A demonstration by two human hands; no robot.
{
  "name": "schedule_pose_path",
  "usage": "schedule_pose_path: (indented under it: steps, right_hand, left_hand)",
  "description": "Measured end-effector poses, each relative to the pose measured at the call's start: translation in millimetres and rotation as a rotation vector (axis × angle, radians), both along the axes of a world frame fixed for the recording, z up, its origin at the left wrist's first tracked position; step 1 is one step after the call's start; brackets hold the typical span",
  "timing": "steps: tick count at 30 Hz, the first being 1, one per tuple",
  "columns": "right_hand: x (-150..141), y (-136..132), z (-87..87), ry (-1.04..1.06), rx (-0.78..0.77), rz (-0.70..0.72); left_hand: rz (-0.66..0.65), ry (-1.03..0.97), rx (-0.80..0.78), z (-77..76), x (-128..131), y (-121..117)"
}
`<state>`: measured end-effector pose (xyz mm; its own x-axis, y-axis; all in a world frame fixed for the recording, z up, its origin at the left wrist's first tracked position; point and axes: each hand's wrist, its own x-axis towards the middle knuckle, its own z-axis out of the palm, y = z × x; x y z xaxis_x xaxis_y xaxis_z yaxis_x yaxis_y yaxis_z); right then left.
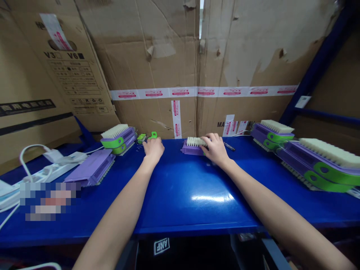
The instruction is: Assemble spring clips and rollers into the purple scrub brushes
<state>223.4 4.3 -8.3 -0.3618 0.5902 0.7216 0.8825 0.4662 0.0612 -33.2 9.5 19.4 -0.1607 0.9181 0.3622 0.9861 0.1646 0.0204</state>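
My left hand (153, 147) reaches far across the blue table (180, 195), fingers curled down beside a small green plastic part (153, 135) and a green piece (141, 138); whether it grips anything is hidden. My right hand (215, 147) rests closed on a purple brush (192, 146) with white bristles facing up, holding its right end against the tabletop.
A purple-and-green brush stack (118, 137) and a flat purple brush body (90, 168) lie at left, beside a white power strip (53, 168). More stacked brushes (309, 157) line the right side. Taped cardboard boxes (180, 67) wall the back. A dark pen (229, 146) lies behind my right hand.
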Motion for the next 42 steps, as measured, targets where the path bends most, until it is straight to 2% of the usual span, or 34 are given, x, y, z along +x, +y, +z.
schedule_pose_path:
  steps: [4,7,12,18,24,26,28,31,33,37,42]
  right_hand:
    - [-10,-5,2.4,-0.247,0.026,0.084]
    - [-16,-7,2.2,-0.318,0.012,0.09]
    - [-15,-8,0.1,-0.292,-0.082,0.044]
    - [-7,-2,-10.4,-0.211,-0.229,0.0]
    - [-6,0,-12.5,-0.183,-0.296,-0.022]
    - [-6,-1,-11.6,-0.165,-0.317,-0.04]
    - [-6,-1,-10.6,-0.153,-0.335,-0.049]
    - [-5,-2,-9.7,-0.143,-0.355,-0.048]
    - [-5,-2,-9.6,-0.138,-0.355,-0.046]
    - [-4,-1,-10.6,-0.12,-0.348,-0.048]
    - [-2,0,-11.6,-0.115,-0.342,-0.036]
  left_hand:
    - [0.003,-0.02,-0.013,2.1,0,-1]
    - [0.024,-0.049,-0.015,3.3,1,-2]
    - [0.051,-0.086,-0.018,5.0,1,-2]
    - [0.082,-0.113,-0.003,5.5,-3,-2]
    - [0.085,-0.066,0.131,11.1,-8,-3]
    - [0.014,-0.105,0.186,11.7,-6,-1]
    - [-0.133,-0.21,0.198,8.5,0,3]
    - [-0.392,-0.419,0.117,-2.8,15,7]
    - [-0.515,-0.487,0.044,-11.0,26,6]
    - [-0.643,-0.362,-0.061,-19.9,43,-2]
    - [-0.767,-0.227,-0.108,-17.7,48,-7]
